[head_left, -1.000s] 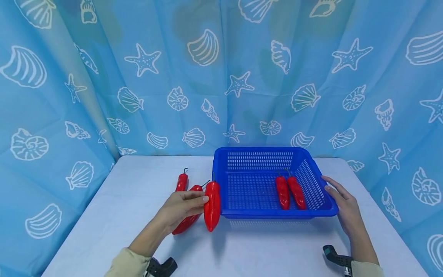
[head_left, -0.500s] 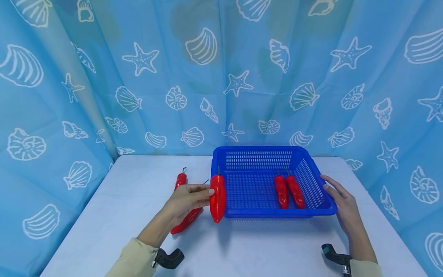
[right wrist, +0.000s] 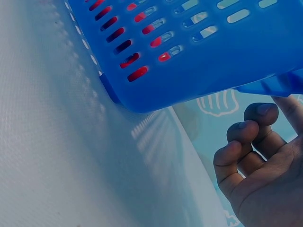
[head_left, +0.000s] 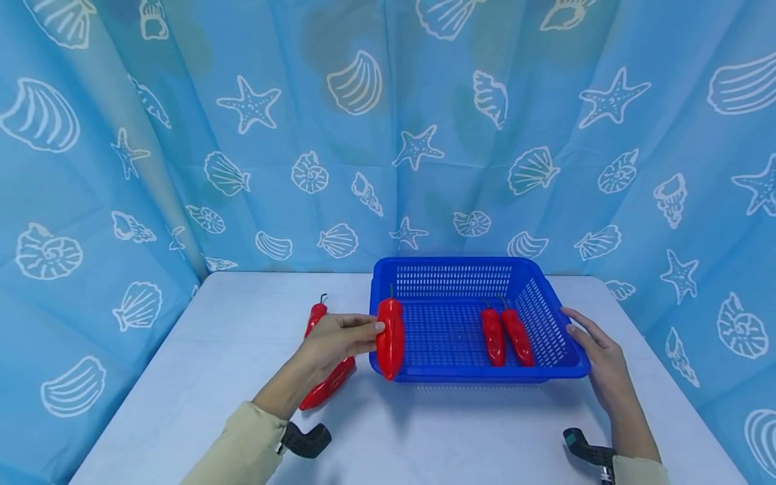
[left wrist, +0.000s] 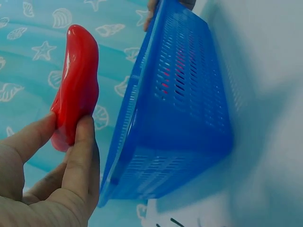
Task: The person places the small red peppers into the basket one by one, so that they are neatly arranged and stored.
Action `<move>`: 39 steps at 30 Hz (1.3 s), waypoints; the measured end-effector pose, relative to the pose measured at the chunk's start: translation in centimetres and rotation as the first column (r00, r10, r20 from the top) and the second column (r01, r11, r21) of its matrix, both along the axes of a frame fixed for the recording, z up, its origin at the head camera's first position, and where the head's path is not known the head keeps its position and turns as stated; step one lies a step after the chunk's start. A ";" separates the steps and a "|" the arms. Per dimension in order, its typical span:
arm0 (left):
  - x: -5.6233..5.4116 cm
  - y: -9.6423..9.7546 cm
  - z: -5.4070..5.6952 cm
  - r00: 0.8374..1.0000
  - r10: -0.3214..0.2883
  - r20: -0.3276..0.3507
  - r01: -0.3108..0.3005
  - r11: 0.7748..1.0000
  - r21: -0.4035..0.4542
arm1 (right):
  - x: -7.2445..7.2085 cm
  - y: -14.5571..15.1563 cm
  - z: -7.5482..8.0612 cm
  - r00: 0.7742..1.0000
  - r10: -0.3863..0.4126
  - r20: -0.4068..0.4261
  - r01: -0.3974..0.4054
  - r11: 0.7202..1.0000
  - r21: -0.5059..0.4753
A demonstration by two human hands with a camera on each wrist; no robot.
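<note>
My left hand (head_left: 371,330) pinches a red pepper (head_left: 391,337) between thumb and fingers and holds it upright, stem up, at the left rim of the blue basket (head_left: 455,264). The left wrist view shows the same pepper (left wrist: 78,80) between my fingers (left wrist: 83,156) beside the basket's wall (left wrist: 189,118). Two red peppers (head_left: 494,338) (head_left: 519,337) lie side by side inside the basket at its right. My right hand (head_left: 591,347) rests against the basket's right rim with fingers extended; in the right wrist view its fingers (right wrist: 246,142) curl loosely below the rim (right wrist: 270,85).
Two more red peppers lie on the white table (head_left: 230,350) left of the basket: one (head_left: 316,316) farther back, one (head_left: 327,385) partly under my left wrist. A blue seashell curtain (head_left: 388,135) closes off the back and sides.
My left hand has lifted the pepper and carried it right, from beside the basket's front left corner to over its left rim. The right hand has stayed on the right rim.
</note>
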State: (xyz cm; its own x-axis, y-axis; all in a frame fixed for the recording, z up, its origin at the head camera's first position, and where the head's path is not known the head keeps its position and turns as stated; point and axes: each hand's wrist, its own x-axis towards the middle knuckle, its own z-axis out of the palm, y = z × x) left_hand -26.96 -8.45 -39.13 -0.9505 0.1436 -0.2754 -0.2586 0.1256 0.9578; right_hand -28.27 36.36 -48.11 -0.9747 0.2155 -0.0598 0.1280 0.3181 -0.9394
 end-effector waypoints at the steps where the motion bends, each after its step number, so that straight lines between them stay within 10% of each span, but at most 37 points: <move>1: -0.1 0.1 0.0 1.000 0.001 0.006 -0.001 1.000 0.002 | 0.0 0.0 0.0 1.000 0.002 -0.001 -0.002 1.000 0.001; 39: -4.0 4.9 0.2 0.996 -0.070 0.048 0.067 0.996 0.058 | 0.1 0.0 0.2 1.000 0.005 0.009 -0.004 1.000 -0.007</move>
